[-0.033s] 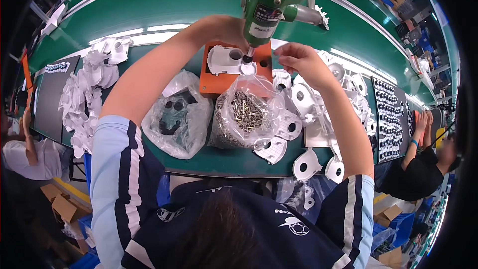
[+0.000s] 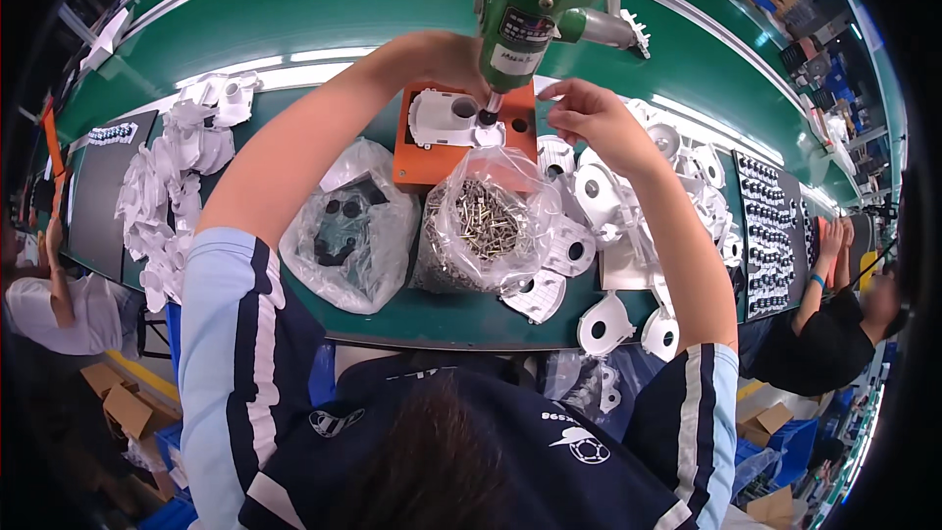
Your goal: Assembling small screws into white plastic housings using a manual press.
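Note:
At the far middle of the bench, a white plastic housing (image 2: 432, 121) with a round dark opening lies on an orange fixture block (image 2: 417, 165). The bit of a green drill-press-like machine (image 2: 512, 44) comes down on the housing's right end. My left hand (image 2: 463, 61) reaches behind the machine's head; its fingers are hidden there. To the right of the bit, my right hand (image 2: 597, 120) hovers beside the block, fingers partly curled with a gap between them and nothing visible in them. In front of the block stands a clear bag of screws (image 2: 488, 221).
A clear bag (image 2: 358, 260) with black parts sits left of the screws. White housings (image 2: 162, 196) pile at left; round white covers (image 2: 599, 191) crowd the right. Beyond is a black tray (image 2: 767, 236) of small parts. Other people work at both sides.
The fingers of my right hand have spread slightly apart. The machine, the housing and my left arm look the same.

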Available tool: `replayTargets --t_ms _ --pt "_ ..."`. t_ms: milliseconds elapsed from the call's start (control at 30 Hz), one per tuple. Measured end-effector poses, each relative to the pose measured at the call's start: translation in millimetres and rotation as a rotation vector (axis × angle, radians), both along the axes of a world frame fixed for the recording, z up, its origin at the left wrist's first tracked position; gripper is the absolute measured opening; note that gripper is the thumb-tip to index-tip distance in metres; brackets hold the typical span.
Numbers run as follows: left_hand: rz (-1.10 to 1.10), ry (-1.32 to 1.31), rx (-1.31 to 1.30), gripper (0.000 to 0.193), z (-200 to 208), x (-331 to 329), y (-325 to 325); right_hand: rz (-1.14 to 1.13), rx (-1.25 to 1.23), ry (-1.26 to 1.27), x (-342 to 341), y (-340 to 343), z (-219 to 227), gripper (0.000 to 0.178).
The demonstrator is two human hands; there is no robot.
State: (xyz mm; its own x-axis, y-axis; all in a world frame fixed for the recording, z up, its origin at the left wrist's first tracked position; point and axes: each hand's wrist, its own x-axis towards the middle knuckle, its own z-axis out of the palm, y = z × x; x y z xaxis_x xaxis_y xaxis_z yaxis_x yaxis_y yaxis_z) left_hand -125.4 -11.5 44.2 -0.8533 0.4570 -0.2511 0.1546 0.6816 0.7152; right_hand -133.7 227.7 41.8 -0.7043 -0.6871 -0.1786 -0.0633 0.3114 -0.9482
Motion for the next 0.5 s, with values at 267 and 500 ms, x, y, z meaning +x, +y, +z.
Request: replayTargets --t_ms 267,500 --pt "-0.143 0.023 0.138 0.016 -3 8 -1 0.029 -0.123 -0.199 1 -15 -6 0.043" --pt "-0.094 0.056 0.146 0.021 10 19 6 0.034 -0.151 -0.223 -6 -29 -14 0.048"
